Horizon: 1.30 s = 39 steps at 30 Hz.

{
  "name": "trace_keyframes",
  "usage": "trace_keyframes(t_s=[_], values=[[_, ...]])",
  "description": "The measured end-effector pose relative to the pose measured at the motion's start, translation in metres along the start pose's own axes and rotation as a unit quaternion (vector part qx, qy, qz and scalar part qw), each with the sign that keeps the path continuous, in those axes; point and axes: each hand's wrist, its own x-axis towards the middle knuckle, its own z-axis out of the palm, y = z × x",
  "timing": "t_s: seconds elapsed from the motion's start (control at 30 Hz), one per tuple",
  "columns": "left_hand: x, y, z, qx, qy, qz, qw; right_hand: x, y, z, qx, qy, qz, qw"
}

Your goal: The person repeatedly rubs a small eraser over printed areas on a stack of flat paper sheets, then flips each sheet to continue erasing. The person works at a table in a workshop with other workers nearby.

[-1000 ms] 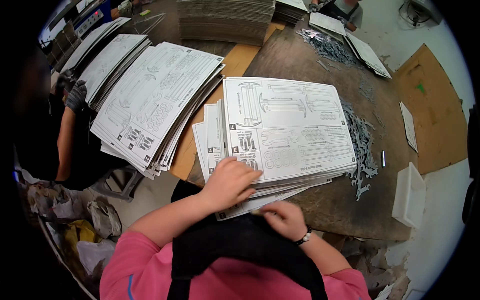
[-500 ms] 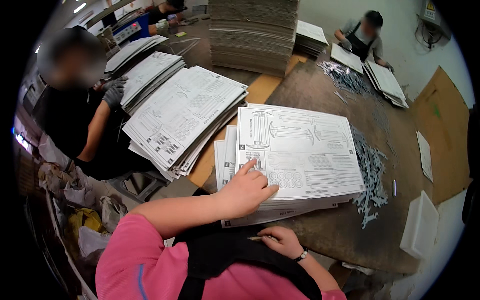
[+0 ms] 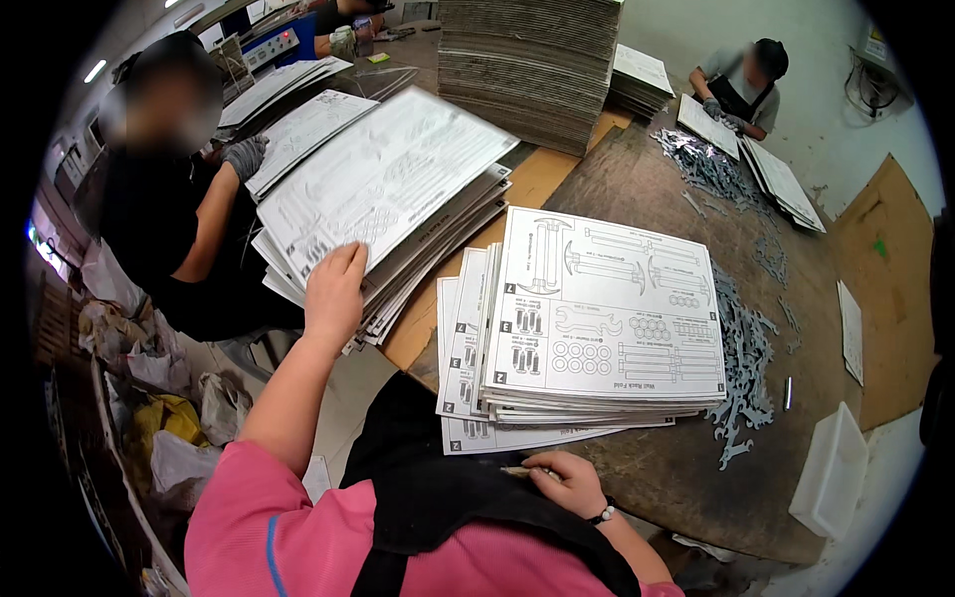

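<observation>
Head view, with clock positions read about its centre: the left hand [image 3: 336, 294] lies at 9 o'clock, its fingers together over the near edge of the top printed sheet [image 3: 398, 179], which is blurred on the left stack [image 3: 438, 239] at 11 o'clock; the thumb is hidden, so whether the hand grips the sheet cannot be told. At 5 o'clock, the right hand [image 3: 569, 482] is curled almost closed, thumb and fingertips pinching a small pale object [image 3: 516, 471] before the black apron [image 3: 448, 522]. The central stack [image 3: 607, 308] of printed sheets, its lower members offset, stands at 3 o'clock upon the brown surface [image 3: 662, 473]. Just beyond its right edge lie grey metal wrenches [image 3: 741, 368]; a white tray [image 3: 829, 473] rests at 4 o'clock. Tall grey boards [image 3: 527, 80] rise at 12 o'clock. Co-workers sit at 10 o'clock [image 3: 149, 199] and 2 o'clock [image 3: 744, 95]
</observation>
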Motion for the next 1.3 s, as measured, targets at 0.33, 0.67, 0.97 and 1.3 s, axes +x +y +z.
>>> trace_keyframes(t_s=[0.33, 0.67, 0.97, 1.3], values=[[0.002, 0.073, 0.005, -0.352, -0.167, 0.038, 0.920, 0.052, -0.036, -0.036, 0.019, 0.075, 0.089, 0.993], [-0.031, 0.155, 0.061, -0.536, -0.208, -0.097, 0.813, 0.160, -0.035, -0.051, -0.037, 0.192, 0.142, 0.970], [-0.033, 0.149, 0.065, -0.551, -0.208, -0.067, 0.805, 0.179, -0.028, -0.056, 0.089, 0.144, 0.277, 0.946], [-0.034, 0.150, 0.066, -0.591, -0.190, -0.077, 0.780, 0.191, -0.074, -0.006, -0.590, -0.021, 0.037, 0.806]])
